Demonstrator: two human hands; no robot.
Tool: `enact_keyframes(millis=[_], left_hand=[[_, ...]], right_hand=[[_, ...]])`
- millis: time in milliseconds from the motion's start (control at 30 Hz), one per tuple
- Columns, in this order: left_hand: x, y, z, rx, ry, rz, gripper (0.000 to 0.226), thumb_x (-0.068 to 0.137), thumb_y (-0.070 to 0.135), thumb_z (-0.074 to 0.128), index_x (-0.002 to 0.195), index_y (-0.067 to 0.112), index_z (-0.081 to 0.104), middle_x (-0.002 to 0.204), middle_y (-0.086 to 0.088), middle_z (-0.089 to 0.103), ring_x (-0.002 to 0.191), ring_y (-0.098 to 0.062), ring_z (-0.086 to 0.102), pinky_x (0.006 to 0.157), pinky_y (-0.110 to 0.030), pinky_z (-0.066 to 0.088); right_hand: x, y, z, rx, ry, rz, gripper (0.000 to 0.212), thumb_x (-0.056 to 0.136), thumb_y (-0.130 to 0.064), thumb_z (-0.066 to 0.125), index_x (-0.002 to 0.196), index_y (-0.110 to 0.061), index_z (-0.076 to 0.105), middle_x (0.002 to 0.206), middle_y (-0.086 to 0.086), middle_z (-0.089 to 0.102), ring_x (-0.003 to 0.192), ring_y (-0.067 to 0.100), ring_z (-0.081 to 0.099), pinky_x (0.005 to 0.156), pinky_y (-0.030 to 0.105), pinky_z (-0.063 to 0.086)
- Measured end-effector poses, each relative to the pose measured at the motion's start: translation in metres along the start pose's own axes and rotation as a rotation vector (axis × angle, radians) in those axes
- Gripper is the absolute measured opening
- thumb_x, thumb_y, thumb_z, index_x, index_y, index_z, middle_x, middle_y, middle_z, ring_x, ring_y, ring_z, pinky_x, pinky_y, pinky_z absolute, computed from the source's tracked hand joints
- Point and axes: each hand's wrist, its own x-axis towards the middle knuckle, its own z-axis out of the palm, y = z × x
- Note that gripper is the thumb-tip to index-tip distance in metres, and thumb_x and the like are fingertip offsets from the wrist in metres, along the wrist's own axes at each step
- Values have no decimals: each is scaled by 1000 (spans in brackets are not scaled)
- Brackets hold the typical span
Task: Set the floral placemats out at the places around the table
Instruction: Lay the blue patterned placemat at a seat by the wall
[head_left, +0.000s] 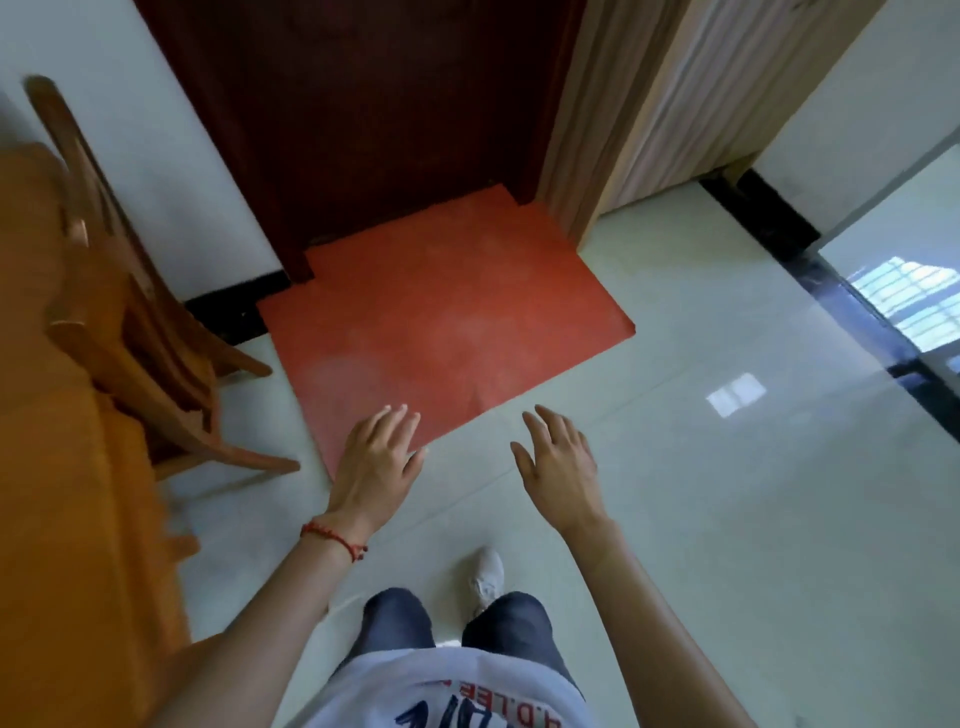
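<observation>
Placemats are nowhere in view, so how they look cannot be told; you stand on the floor (675, 519) facing a door (389, 104), with a red doormat (441, 322) (plain, not floral) at its foot. Your left hand (371, 467) and right hand (558, 462) hang out in front, fingers straight and spread, holding nothing; you seem between steps, walking. The table (62, 467) edge and a chair (130, 322) lie at your left; next you likely need to turn there and find the mats.

Person standing on pale tile floor (727, 519), left hand (375, 462) and right hand (558, 465) outstretched, empty, fingers spread, above red doormat (441, 312); wooden chair (130, 312) at left.
</observation>
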Motion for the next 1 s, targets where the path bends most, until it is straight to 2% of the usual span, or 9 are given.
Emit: enact_keyframes(millis=[200, 300, 467, 533, 667, 733, 800, 900, 1000], left_hand=[[35, -5, -12, -45, 33, -204, 65, 96, 46, 18, 117, 2, 59, 119, -17, 63, 111, -34, 58, 98, -37, 36], [51, -16, -21, -67, 52, -284, 69, 96, 48, 12, 117, 2, 59, 119, -17, 62, 112, -34, 58, 94, -42, 46], [83, -49, -25, -86, 48, -366, 59, 93, 44, 26, 118, 2, 58, 121, -18, 61, 113, -36, 57, 95, -47, 47], [98, -64, -28, -84, 54, -384, 64, 96, 46, 18, 118, 2, 58, 120, -18, 61, 112, -35, 57, 94, -47, 48], [137, -98, -44, -83, 70, -412, 72, 97, 48, 8, 116, 2, 59, 117, -18, 62, 108, -34, 59, 91, -45, 49], [155, -115, -54, -80, 96, -413, 70, 97, 47, 9, 115, 2, 59, 116, -17, 63, 107, -34, 60, 90, -45, 49], [173, -131, -65, -59, 112, -418, 64, 97, 45, 15, 113, 3, 60, 115, -17, 63, 107, -34, 60, 89, -44, 50], [197, -157, -78, -60, 122, -439, 53, 92, 39, 30, 112, 1, 61, 114, -18, 64, 105, -36, 61, 88, -47, 49], [218, -174, -91, -43, 149, -462, 65, 98, 44, 15, 113, 1, 61, 113, -19, 64, 105, -36, 60, 89, -48, 50]], right_hand=[[77, 13, 3, 63, -38, -189, 32, 78, -23, 63, 106, -6, 62, 109, 11, 66, 95, 28, 65, 77, 35, 53], [112, 3, 11, 122, -87, -256, 36, 76, -16, 69, 109, -3, 60, 114, 14, 63, 98, 33, 63, 79, 41, 52], [175, -26, 22, 121, -106, -354, 32, 78, -18, 54, 105, -4, 63, 110, 12, 65, 93, 31, 64, 76, 36, 52], [201, -37, 26, 115, -125, -395, 34, 80, -20, 47, 106, -4, 62, 110, 11, 64, 92, 29, 64, 75, 35, 52], [253, -65, 31, 149, -158, -428, 33, 76, -14, 65, 106, -4, 60, 109, 13, 64, 92, 31, 64, 74, 40, 55], [278, -80, 34, 137, -157, -449, 31, 76, -16, 61, 105, -4, 61, 107, 13, 65, 90, 30, 65, 74, 41, 55], [304, -97, 31, 131, -200, -469, 36, 82, -24, 50, 112, -5, 59, 114, 13, 63, 99, 31, 62, 83, 42, 53], [340, -119, 28, 149, -279, -457, 46, 92, -31, 40, 131, -7, 45, 137, 14, 46, 125, 31, 44, 103, 45, 35], [373, -134, 26, 152, -193, -501, 43, 92, -31, 43, 126, -6, 51, 132, 16, 52, 120, 33, 50, 99, 45, 39]])
